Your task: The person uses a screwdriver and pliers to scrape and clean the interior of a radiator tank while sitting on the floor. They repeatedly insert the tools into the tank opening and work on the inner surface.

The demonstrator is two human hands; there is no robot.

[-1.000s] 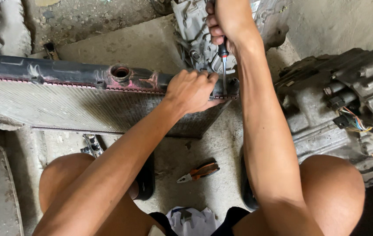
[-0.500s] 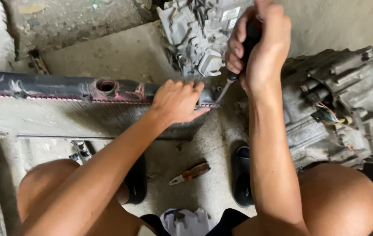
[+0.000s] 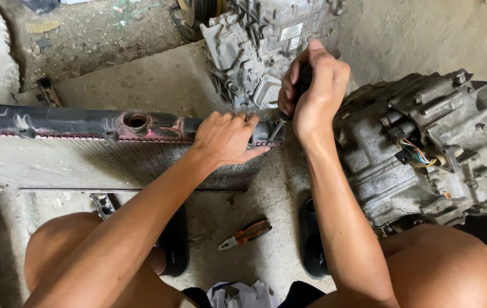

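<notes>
A small rectangular label (image 3: pixel 290 32) sits at about twelve o'clock, stuck on the upper face of the grey metal engine assembly (image 3: pixel 255 51) standing at the top centre. It is white with dark print and lies slightly tilted, its right end higher than its left. Its print is too small to make out in detail. No packages, signs or screens show anywhere else in the view.
</notes>
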